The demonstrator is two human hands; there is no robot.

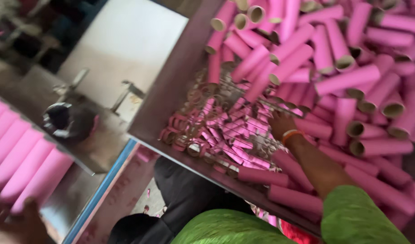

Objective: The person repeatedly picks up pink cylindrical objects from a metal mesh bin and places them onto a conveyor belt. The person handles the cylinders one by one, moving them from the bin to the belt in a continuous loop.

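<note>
A big heap of pink cardboard tubes (347, 77) fills a metal bin (171, 90) on the right. My right hand (279, 124), with an orange band at the wrist and a green sleeve behind it, reaches down among the tubes at the edge of a wire rack (234, 101). Its fingers are hidden among the tubes. Short pink offcuts and rings (207, 135) lie under the rack. At the bottom left my left hand (15, 223) is blurred, just below a row of pink tubes (22, 162) lying side by side on a metal surface.
A black round machine part with metal fittings (65, 121) stands on a metal plate left of the bin. A blue edge (103, 185) runs along that plate. Dark cloth (180, 194) and a reddish floor show below the bin's front rim.
</note>
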